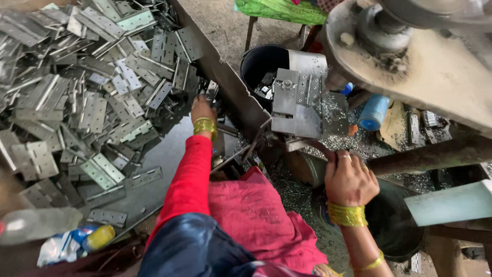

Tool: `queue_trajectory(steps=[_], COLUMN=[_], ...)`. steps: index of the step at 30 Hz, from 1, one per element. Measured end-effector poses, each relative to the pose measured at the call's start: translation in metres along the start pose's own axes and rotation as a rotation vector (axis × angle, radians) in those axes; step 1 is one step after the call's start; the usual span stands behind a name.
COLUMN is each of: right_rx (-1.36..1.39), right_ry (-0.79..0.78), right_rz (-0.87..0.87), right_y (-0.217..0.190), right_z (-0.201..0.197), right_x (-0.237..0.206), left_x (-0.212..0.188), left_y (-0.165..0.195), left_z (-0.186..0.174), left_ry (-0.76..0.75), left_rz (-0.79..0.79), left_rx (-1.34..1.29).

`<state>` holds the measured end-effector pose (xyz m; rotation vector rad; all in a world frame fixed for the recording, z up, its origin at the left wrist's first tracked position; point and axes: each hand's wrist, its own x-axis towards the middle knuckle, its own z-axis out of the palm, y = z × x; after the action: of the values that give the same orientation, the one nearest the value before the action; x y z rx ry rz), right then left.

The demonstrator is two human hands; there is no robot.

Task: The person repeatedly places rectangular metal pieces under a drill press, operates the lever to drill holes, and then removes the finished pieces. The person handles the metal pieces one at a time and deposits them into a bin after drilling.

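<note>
The left hand (203, 109) reached into the heap of metal hinges (92, 97) in the tray, its fingers buried there, so I could not tell its grip. The right hand (349, 178) was closed around a dark lever (320, 147) beside the hinge-holding jig (297, 105), whose lower part was hidden.

a metal tray (154, 154) carries a heap of grey hinges (87, 87) just beyond the left hand (202, 109); a few loose hinges lie nearer its wrist
</note>
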<state>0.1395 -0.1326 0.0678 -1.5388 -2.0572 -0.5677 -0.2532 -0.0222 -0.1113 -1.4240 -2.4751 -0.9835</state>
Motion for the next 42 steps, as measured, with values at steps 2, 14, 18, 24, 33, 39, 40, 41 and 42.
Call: queue_trajectory(steps=[2, 14, 18, 24, 33, 39, 40, 41, 42], right_rx=[-0.070, -0.010, 0.037, 0.040, 0.120, 0.155, 0.156, 0.154, 0.155], right_ry=[-0.019, -0.041, -0.003, -0.033, -0.010, -0.031, -0.033, -0.032, -0.057], right_rz=[0.001, -0.022, -0.016, 0.006, 0.025, 0.087, 0.088, 0.085, 0.084], right_y=[0.001, 0.000, 0.001, 0.009, 0.014, 0.012, 0.011, 0.012, 0.012], right_z=[0.004, 0.000, -0.001, 0.003, 0.007, 0.005, 0.005, 0.005, 0.005], right_x=[0.000, -0.002, -0.012, -0.036, -0.052, -0.049, -0.049, -0.048, -0.049], left_x=[0.019, -0.084, -0.104, -0.096, -0.094, -0.122, -0.131, -0.140, -0.147], left_y=[0.002, -0.068, -0.053, 0.037, 0.157, 0.173, 0.180, 0.191, 0.200], left_z=[0.021, -0.055, -0.097, -0.145, -0.141, -0.084, -0.069, -0.052, -0.037], left_ry=[-0.119, -0.406, -0.079, -0.230, 0.127, -0.116, -0.062, -0.003, 0.057], left_rz=[-0.119, 0.039, -0.085, 0.105, 0.801, 0.907, 0.934, 0.956, 0.977], left_rx=[0.017, 0.116, -0.181, -0.371, 0.121, 0.156, 0.174, 0.190, 0.204])
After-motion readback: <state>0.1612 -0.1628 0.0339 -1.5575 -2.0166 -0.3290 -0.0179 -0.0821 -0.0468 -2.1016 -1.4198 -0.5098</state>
